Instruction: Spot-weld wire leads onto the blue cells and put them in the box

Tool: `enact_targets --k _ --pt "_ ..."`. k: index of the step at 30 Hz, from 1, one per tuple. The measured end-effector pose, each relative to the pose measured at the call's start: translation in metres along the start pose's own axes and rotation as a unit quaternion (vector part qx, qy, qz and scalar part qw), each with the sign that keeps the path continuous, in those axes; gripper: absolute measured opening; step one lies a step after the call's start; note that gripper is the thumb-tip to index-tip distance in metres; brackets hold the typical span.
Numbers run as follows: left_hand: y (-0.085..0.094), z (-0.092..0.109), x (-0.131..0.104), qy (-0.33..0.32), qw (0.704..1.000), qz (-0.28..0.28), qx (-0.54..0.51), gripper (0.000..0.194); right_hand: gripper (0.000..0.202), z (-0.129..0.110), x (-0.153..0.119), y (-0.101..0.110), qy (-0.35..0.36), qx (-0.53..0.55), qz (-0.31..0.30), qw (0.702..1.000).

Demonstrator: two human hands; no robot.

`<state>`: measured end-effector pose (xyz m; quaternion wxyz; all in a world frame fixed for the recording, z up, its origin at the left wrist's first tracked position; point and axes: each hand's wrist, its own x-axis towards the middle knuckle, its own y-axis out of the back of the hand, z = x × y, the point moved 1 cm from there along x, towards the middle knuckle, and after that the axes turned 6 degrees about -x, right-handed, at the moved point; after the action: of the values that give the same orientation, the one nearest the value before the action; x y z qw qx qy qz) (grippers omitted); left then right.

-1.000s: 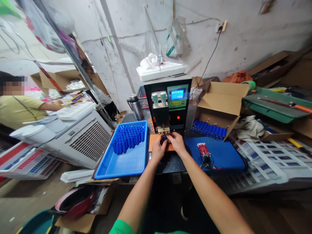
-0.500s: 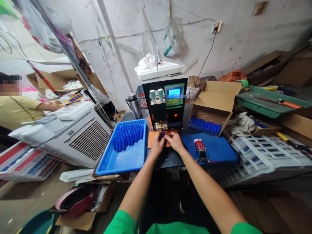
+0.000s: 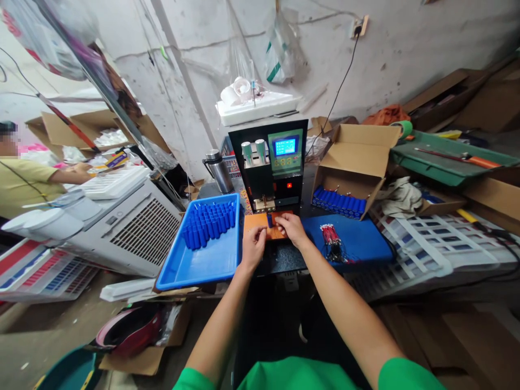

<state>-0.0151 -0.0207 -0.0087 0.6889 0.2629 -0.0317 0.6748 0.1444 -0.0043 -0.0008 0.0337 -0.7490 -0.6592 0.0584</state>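
A blue cylindrical battery cell (image 3: 270,220) stands on the orange plate (image 3: 255,221) just below the electrodes of a black spot welder (image 3: 260,187). My left hand (image 3: 254,245) is closed at the plate's front left, its fingertips pressed together close to the cell. To the right of the cell, my right hand (image 3: 291,227) is pinched over the plate. Whatever small thing either hand's fingers hold cannot be made out. A blue tray (image 3: 207,271) with rows of blue cells lies to the left. Red and black wire leads (image 3: 332,241) rest at the right.
An open cardboard box (image 3: 357,154) of blue cells stands behind the blue mat (image 3: 368,241). A steel flask (image 3: 219,170) is left of the welder. White crates (image 3: 414,249) are at the right. Another person (image 3: 30,181) sits at far left beside an air cooler (image 3: 140,227).
My hands have moved apart, left hand back and toward me, so the cell between them now shows upright. The camera view has shifted slightly.
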Motion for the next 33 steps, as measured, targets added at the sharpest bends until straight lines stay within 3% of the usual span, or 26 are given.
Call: enact_targets --k 4,8,15,19,23,28,33 --pt "-0.006 0.013 -0.016 -0.071 0.989 -0.028 0.126 0.016 0.032 0.001 0.002 0.0 -0.003 0.013 0.01 1.0" --pt "-0.02 0.015 -0.019 -0.08 0.976 -0.008 0.202 0.02 0.033 0.001 0.001 -0.001 -0.007 0.01 0.015 1.0" --pt "-0.02 0.007 -0.016 -0.058 0.977 -0.004 0.208 0.012 0.033 0.0 0.001 0.001 -0.017 0.028 0.001 0.999" --pt "-0.013 0.007 -0.013 -0.064 0.978 0.001 0.197 0.014 0.033 0.001 -0.001 0.004 0.004 -0.005 -0.043 0.999" --pt "-0.011 0.006 -0.009 -0.099 0.961 -0.001 0.256 0.015 0.033 0.002 -0.005 0.003 0.031 -0.064 -0.09 0.993" --pt "-0.014 0.003 -0.006 -0.157 0.927 0.012 0.34 0.02 0.033 0.004 -0.006 0.0 0.051 -0.094 -0.083 0.991" --pt "-0.012 -0.001 -0.006 -0.183 0.933 0.026 0.31 0.019 0.032 0.005 -0.004 -0.001 0.042 -0.074 -0.072 0.994"
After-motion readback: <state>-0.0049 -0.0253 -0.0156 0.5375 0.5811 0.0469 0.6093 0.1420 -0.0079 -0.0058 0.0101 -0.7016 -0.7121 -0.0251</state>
